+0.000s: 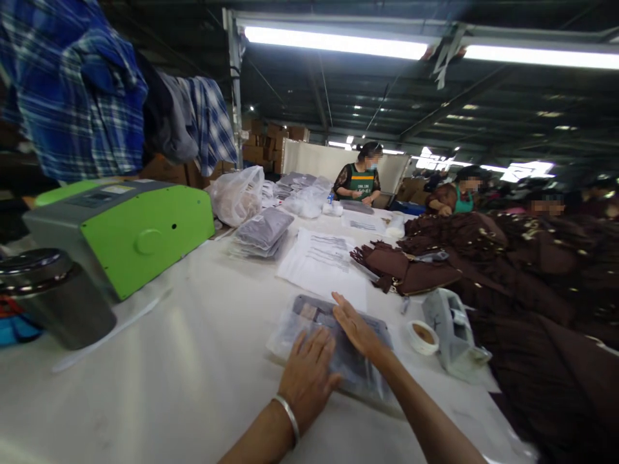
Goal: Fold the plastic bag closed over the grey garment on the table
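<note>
— What do the hands rest on?
— Both lie flat, fingers spread, gripping nothing: the left hand (307, 377) and right hand (356, 330) press on one bagged garment (338, 348) on the white table (193, 374), the right just ahead of the left.

— What lies about them?
— Just right of the right hand, one tape roll (422, 337) touches one dispenser (452, 332); brown cloth (532, 309) is heaped beyond. Ahead lies one printed sheet (322, 261), then one stack of packs (264, 233). Far to the left stand a green machine (130, 232) and a steel pot (53, 296).

— Anyone else?
— Three workers (362, 175) at least, at the far end. Nothing lies between hands and sheet.
</note>
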Tool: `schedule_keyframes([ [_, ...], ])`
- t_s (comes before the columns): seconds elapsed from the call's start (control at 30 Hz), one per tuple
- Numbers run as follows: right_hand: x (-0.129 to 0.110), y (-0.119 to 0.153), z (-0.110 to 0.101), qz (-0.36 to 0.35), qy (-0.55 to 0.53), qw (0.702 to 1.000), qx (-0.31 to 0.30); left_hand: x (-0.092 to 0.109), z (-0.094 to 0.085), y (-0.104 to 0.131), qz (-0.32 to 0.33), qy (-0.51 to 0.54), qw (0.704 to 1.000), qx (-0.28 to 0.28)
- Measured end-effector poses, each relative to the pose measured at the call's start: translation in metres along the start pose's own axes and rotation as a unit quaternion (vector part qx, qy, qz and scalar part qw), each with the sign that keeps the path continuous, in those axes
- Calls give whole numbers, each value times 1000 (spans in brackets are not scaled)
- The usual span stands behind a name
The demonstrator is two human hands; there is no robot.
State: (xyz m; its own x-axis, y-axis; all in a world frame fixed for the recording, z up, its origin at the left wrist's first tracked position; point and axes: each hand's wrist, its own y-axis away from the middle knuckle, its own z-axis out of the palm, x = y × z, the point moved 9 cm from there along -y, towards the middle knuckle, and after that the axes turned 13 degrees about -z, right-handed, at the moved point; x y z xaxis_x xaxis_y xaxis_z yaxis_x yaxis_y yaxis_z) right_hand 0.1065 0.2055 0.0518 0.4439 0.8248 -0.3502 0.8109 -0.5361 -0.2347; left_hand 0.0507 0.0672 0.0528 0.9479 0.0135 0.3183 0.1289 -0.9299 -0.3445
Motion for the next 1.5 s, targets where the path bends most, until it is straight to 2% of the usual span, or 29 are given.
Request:
schedule_keyframes([
  [0.03, 1, 5, -7, 6, -2, 1000, 14, -9, -3, -6, -11, -20, 1000, -5],
  [0.1, 0, 17, -14, 8, -1, 1000, 29, -35, 0, -17, -69, -42, 995, -53],
  [0.17, -4, 29, -9, 3, -2, 1000, 25, -61, 10, -24, -134, -38, 983, -118],
  [0.23, -7, 36, 1, 1, -8, 1000, 18, -76, 18, -27, -165, -27, 974, -153],
  [0.33, -6, 35, 10, 3, -23, 1000, 21, -85, 23, -29, -177, -16, 971, -158],
  [0.4, 0, 33, 5, 7, -37, 999, 29, -91, 22, -29, -194, -1, 970, -150],
  [0.5, 13, 48, -19, 31, -49, 996, 70, -110, 11, -30, -235, 31, 965, -116],
  [0.57, 17, 72, -40, 32, -34, 990, 135, -127, 2, -31, -266, 59, 957, -98],
  [0.67, -5, 114, -55, -48, 47, 973, 220, -147, -1, -34, -312, 113, 937, -110],
  [0.73, -35, 132, -44, -134, 122, 957, 224, -155, 3, -39, -340, 152, 919, -129],
  [0.8, -61, 136, -23, -198, 186, 941, 204, -159, 9, -45, -365, 195, 899, -141],
  [0.87, -77, 129, -3, -221, 228, 931, 179, -159, 15, -49, -387, 250, 876, -144],
  [0.97, -80, 110, 14, -206, 259, 932, 146, -154, 22, -46, -406, 361, 827, -145],
  [1.13, -64, 100, 20, -209, 286, 922, 154, -131, 21, -24, -387, 579, 704, -141],
  [1.23, -52, 103, 15, -236, 302, 903, 195, -112, 16, -18, -351, 684, 624, -140],
  [1.33, -43, 101, 7, -285, 305, 886, 201, -103, 10, -20, -319, 744, 569, -143],
  [1.43, -29, 86, -13, -278, 273, 904, 174, -112, 11, -21, -318, 768, 538, -139],
  [1.5, -15, 66, -36, -220, 222, 937, 154, -125, 15, -19, -329, 776, 524, -119],
])
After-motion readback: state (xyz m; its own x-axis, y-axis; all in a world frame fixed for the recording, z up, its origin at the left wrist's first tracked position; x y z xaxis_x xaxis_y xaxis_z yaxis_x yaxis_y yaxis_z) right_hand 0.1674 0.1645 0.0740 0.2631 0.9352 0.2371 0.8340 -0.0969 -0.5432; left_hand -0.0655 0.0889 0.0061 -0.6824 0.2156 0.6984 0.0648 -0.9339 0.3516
